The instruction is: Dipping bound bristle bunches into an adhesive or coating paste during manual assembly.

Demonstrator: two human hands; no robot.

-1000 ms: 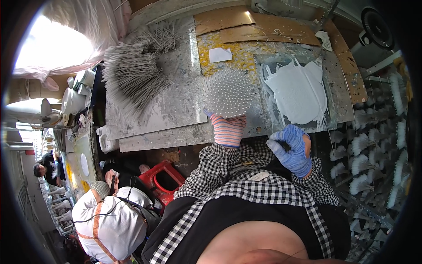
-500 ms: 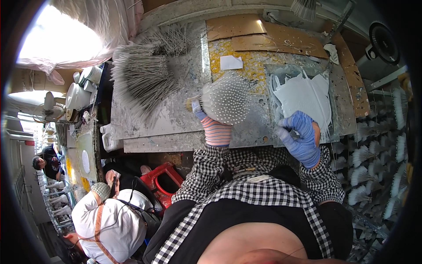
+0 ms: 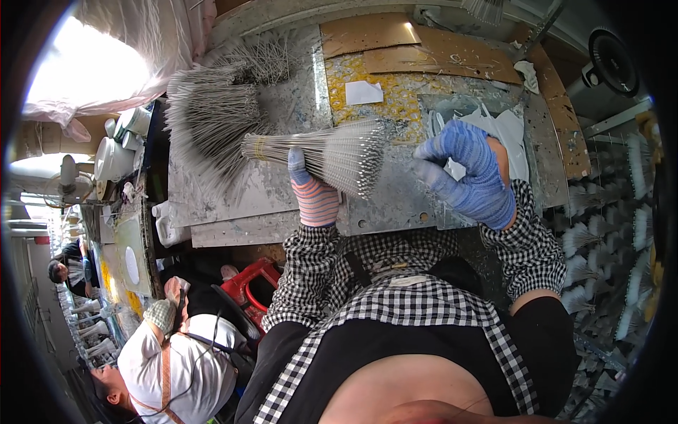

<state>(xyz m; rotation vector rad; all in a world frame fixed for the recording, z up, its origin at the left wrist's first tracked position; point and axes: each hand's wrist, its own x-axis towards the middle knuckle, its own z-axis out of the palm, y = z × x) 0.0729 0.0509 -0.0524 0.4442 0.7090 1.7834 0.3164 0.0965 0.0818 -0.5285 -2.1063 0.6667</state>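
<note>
Bundle of thin rods [image 3: 321,154] — gripped crosswise in left hand [image 3: 313,193], flared end [image 3: 364,159] toward unclenched right hand [image 3: 474,169].

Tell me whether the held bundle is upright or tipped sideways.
Tipped sideways: in the left hand, the bundle has its narrow end left, flared end right.

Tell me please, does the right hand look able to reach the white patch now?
Probably yes: the right hand overlaps the white patch in view, with nothing visible blocking the way.

White paste [image 3: 514,136]: partly hidden behind right hand [image 3: 466,172].
Left hand [image 3: 313,194]: most fingers hidden by wire bundle [image 3: 330,150].
</note>
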